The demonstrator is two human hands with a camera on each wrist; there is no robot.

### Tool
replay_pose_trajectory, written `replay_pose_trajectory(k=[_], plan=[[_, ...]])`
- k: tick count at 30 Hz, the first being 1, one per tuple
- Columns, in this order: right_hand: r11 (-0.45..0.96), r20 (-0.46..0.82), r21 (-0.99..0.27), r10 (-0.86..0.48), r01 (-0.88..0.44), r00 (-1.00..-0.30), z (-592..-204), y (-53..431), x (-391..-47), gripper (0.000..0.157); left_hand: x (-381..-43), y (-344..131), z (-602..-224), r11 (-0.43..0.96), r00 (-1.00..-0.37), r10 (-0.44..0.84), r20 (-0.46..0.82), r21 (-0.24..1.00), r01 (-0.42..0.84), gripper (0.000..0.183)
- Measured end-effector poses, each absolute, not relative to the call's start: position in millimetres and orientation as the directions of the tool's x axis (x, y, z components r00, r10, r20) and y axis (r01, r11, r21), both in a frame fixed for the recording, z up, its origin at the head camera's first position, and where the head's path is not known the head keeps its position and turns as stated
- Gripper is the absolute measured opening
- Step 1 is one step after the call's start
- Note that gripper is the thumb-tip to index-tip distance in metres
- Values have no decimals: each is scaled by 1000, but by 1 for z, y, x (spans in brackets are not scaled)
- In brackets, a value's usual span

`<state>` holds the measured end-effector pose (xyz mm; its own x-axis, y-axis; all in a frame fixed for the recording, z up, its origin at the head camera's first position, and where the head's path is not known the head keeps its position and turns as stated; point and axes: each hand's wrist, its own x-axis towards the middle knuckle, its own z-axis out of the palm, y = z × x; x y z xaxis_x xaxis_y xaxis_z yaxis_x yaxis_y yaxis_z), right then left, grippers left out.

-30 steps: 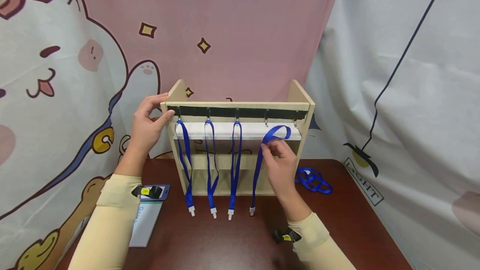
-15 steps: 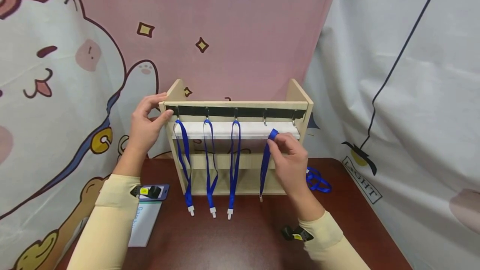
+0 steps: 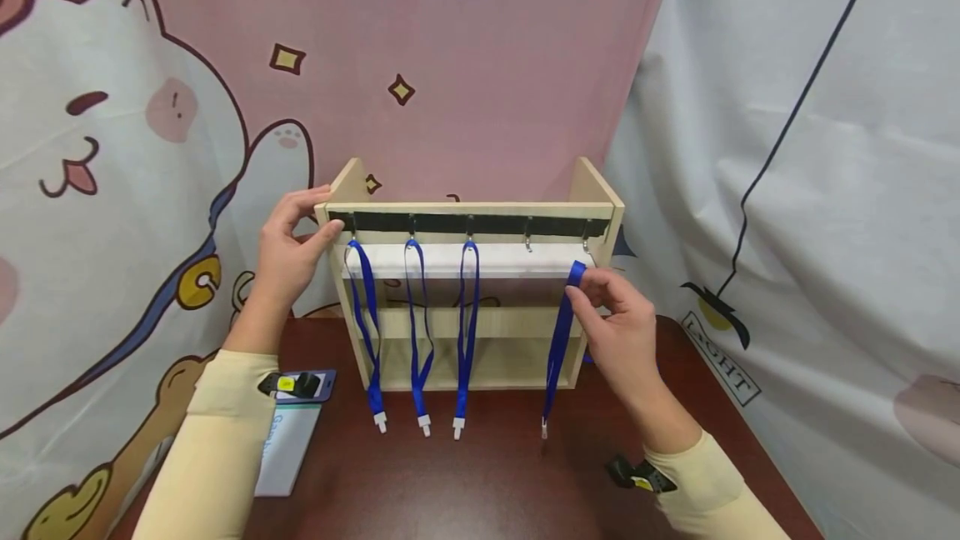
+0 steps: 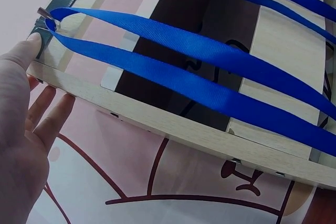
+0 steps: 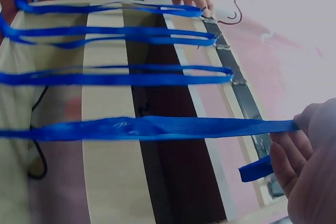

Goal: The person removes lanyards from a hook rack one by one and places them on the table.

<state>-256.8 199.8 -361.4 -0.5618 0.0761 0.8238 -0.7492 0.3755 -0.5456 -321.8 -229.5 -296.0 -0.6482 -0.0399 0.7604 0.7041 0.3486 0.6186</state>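
Observation:
A light wooden rack (image 3: 427,322) stands on the table, with a black strip (image 3: 442,224) and metal hooks across its top front. Three blue lanyards hang from the hooks on the left, including the leftmost lanyard (image 3: 372,323), white clips downward. My left hand (image 3: 292,248) holds the rack's upper left corner, thumb on the front and fingers at the side. Between thumb and fingers, my right hand (image 3: 618,323) pinches another blue lanyard (image 3: 558,348), its clip dangling below. This lanyard is in front of the rack's right end, just below the bare rightmost hook (image 3: 587,245).
A bare hook (image 3: 528,245) sits to the left of the rightmost one. On the table at left lie a white printed box (image 3: 288,450) and a blue-edged card-like item (image 3: 324,386). Printed curtains (image 3: 487,65) close off the back and sides.
My right hand has carried its lanyard rightward, past the fourth hook toward the rightmost one. The loop it showed has narrowed. It now mostly hides the coiled lanyard on the table. My left hand stays put.

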Motion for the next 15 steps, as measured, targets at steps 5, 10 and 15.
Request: replay_pose_trajectory(k=[5, 10, 15], plan=[[397, 820, -531, 19, -748, -572, -359, 222, -253, 21, -324, -231, -298, 342, -646, -48, 761, 621, 706, 36], [471, 819, -491, -38, -733, -573, -356, 245, -251, 27, -324, -232, -298, 351, -647, -47, 761, 619, 703, 36], [546, 838, -422, -70, -724, -542, -356, 270, -249, 28, -331, -235, -302, 353, -646, -47, 762, 618, 703, 38]])
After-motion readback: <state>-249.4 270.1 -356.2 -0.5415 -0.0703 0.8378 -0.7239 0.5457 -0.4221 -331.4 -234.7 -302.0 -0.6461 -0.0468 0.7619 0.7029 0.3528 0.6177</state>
